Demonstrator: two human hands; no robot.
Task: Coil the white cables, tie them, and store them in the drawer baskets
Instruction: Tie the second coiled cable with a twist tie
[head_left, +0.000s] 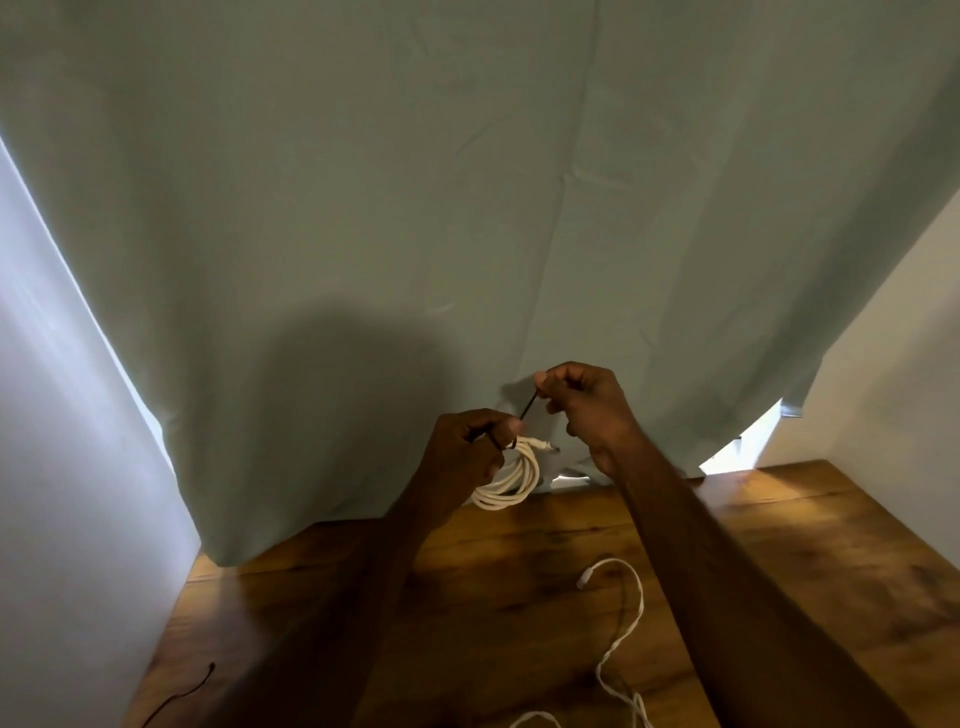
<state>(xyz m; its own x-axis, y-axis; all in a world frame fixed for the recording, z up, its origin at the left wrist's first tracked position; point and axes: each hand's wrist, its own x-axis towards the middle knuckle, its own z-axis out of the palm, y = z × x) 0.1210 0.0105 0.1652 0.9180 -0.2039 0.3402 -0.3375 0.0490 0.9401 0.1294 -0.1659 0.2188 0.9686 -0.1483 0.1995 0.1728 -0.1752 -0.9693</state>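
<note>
Centre frame, the left hand grips the coil. The right hand pinches the tie. A loose cable lies lower right on the tabletop.

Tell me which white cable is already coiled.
The coiled white cable gripped by the left hand, being tied with a dark tie pulled by the right hand. The loose white cable lies uncoiled on the table.

A white cable wound into a coil of several loops hangs in mid-air at the centre of the frame, lower half, its plug end sticking out to the right at the top. A thin dark tie wraps the coil's top, one end rising up and to the right. A second white cable lies loose and uncoiled on the tabletop, lower right of centre, running off the bottom edge.
</note>
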